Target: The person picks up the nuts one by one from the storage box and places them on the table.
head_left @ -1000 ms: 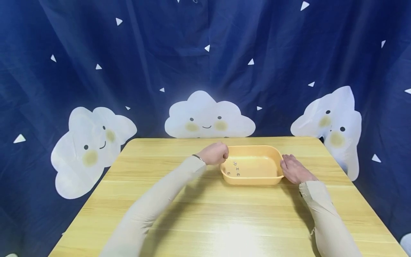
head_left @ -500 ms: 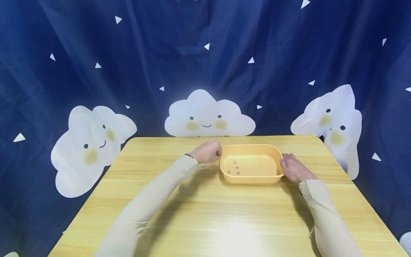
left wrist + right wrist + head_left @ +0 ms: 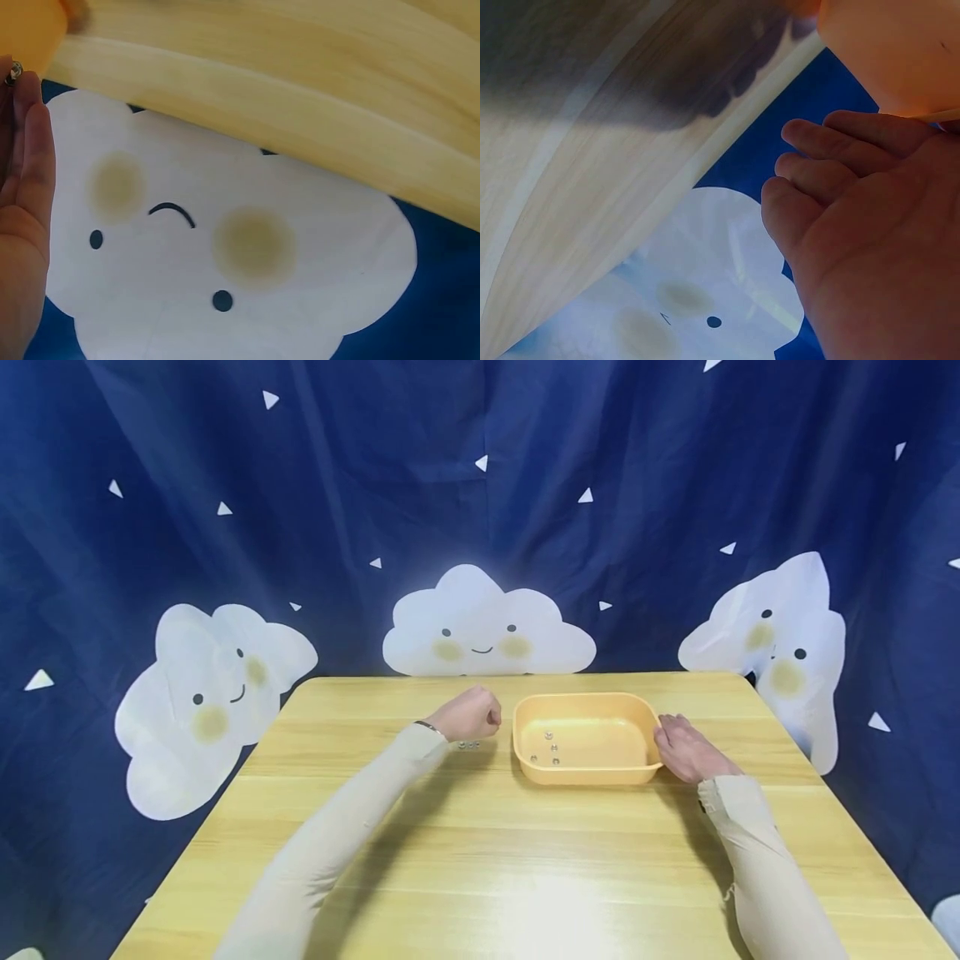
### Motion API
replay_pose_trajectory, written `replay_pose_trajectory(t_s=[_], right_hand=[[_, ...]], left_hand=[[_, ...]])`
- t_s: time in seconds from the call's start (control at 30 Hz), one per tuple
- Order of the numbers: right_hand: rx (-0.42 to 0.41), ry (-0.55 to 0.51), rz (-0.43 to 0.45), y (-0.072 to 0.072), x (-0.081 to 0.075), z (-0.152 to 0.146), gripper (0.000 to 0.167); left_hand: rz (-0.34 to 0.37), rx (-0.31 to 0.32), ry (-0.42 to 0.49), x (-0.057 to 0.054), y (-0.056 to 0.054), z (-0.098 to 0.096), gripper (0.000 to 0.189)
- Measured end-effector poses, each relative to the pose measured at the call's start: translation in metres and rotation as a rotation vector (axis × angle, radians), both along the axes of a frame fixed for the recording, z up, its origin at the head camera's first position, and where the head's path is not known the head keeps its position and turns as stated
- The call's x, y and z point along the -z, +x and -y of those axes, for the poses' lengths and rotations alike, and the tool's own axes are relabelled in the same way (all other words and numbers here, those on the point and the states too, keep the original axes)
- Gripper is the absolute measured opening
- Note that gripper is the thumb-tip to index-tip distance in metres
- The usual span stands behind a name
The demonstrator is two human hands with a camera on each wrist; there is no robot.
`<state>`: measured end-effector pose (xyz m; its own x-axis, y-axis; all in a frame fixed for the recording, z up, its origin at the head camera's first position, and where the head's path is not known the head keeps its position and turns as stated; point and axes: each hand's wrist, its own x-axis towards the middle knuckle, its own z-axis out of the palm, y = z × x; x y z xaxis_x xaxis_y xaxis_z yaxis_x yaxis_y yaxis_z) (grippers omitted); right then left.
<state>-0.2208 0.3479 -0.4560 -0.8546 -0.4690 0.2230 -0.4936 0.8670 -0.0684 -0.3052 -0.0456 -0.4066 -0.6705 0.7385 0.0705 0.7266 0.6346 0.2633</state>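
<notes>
In the left wrist view my left hand (image 3: 26, 195) pinches a small shiny metal piece (image 3: 15, 73) between its fingertips. From the head view the same left hand (image 3: 471, 714) hovers above the table, just left of a yellow plastic tray (image 3: 585, 775). Several small ring-like metal pieces (image 3: 549, 736) lie inside the tray at its left end. A few more metal pieces (image 3: 468, 745) sit on the table under the left wrist. My right hand (image 3: 692, 750) holds the tray's right end at the rim; its thumb is mostly hidden in the right wrist view.
The wooden table (image 3: 480, 852) has its far edge just behind the tray. Beyond it hangs a blue curtain (image 3: 420, 468) with white clouds and small triangles. Both arms, in light sleeves, reach in from the front.
My left hand has moved left from over the tray's left rim, uncovering that rim and the pieces on the table. The right hand and tray stay in place.
</notes>
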Motion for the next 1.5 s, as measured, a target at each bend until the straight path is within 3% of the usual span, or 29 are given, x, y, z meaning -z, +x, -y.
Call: replay_pose_trajectory(t_s=[0.2,0.3,0.43,0.57,0.93,1.23,1.5], right_hand=[[-0.027,0.011,-0.053,0.0,0.0,0.002,0.018],[0.001,-0.015,-0.002,0.0,-0.002,0.004,0.025],[0.112,-0.136,0.168,0.0,-0.005,0.006,0.044],[0.167,-0.209,0.232,-0.002,-0.005,0.007,0.051],[0.136,-0.247,0.172,-0.003,-0.003,0.006,0.038],[0.136,-0.262,0.161,-0.002,-0.003,0.006,0.037],[0.082,-0.245,0.084,-0.002,-0.003,0.007,0.026]], left_hand=[[0.044,-0.036,-0.002,0.008,-0.003,0.017,0.014],[0.053,-0.046,0.002,0.011,-0.005,0.025,0.015],[0.056,-0.067,-0.004,0.016,-0.007,0.034,0.016],[0.064,-0.092,-0.016,0.022,-0.008,0.044,0.013],[0.061,-0.124,-0.011,0.036,-0.01,0.066,0.012],[0.08,-0.155,-0.041,0.046,-0.01,0.07,0.009],[0.073,-0.141,-0.046,0.048,-0.01,0.07,0.011]])
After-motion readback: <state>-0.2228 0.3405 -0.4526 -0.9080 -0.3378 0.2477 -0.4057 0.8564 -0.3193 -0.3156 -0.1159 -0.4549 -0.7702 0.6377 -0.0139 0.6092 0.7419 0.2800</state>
